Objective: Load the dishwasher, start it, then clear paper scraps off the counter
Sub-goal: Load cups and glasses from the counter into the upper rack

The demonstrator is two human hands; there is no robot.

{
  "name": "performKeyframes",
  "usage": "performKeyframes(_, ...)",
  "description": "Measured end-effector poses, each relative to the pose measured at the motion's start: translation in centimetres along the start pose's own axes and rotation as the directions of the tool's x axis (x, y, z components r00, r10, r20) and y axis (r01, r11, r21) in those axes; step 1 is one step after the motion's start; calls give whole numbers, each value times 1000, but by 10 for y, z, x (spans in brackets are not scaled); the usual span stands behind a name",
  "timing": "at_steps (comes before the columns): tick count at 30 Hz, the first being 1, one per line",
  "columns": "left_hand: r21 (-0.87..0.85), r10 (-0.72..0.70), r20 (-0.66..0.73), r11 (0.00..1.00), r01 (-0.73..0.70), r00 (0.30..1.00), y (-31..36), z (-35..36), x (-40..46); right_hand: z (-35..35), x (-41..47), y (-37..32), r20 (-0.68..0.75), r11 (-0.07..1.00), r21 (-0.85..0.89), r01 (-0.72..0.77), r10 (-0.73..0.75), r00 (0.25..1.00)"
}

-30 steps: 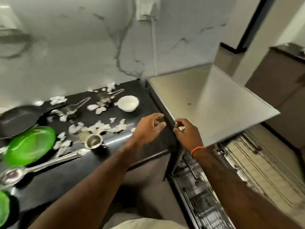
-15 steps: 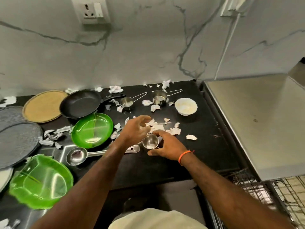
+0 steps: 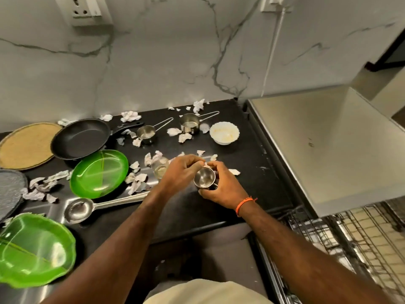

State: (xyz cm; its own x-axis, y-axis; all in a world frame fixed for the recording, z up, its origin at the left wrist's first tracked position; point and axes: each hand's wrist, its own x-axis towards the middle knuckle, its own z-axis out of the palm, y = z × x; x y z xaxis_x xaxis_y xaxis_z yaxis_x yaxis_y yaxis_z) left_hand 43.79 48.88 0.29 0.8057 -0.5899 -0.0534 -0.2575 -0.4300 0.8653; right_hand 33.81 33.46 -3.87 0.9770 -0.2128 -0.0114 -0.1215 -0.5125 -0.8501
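Note:
My right hand (image 3: 221,189) grips a small steel cup (image 3: 204,178) just above the black counter (image 3: 258,163). My left hand (image 3: 180,172) has its fingertips bunched at the cup's far rim, where they seem to pinch a white paper scrap (image 3: 206,165). Several more paper scraps (image 3: 137,182) lie scattered over the counter. The open dishwasher's wire rack (image 3: 355,244) shows at the lower right, under its beige top (image 3: 317,139).
On the counter stand a glass (image 3: 159,170), two steel measuring cups (image 3: 146,133) (image 3: 190,123), a white bowl (image 3: 224,132), a black pan (image 3: 81,138), two green plates (image 3: 99,173) (image 3: 32,249), a ladle (image 3: 79,210), a woven mat (image 3: 24,145) and grey plates (image 3: 11,189).
My view swung from the dishwasher's corner back to the counter. My right hand took hold of the steel cup and lifted it slightly; my left hand closed in on its rim.

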Motion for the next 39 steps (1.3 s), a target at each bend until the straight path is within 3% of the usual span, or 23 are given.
performKeyframes(6,-151,33,245,988,4,969,66,84,3,-78,-64,38,-239,997,49,-54,64,969)
performKeyframes(14,-341,65,477,933,116,876,150,232,-5,-184,-181,89,-557,987,64,-145,156,815)
performKeyframes(20,-431,8,604,845,318,797,186,344,-26,-234,-279,139,-549,898,414,-147,375,747)
performKeyframes(23,-383,-56,725,795,470,687,189,390,-35,-246,-316,163,-532,839,513,-180,475,701)
performKeyframes(25,-299,-99,783,806,511,614,187,422,-36,-246,-331,183,-551,804,534,-262,566,613)
performKeyframes(30,-47,-169,803,938,344,571,167,499,-20,-229,-346,252,-582,671,582,-458,738,342)
performKeyframes(34,93,-229,831,956,279,506,135,562,-3,-215,-339,317,-593,554,555,-621,786,172)
performKeyframes(39,170,-355,832,895,413,426,98,627,14,-208,-319,397,-622,453,398,-798,773,129)
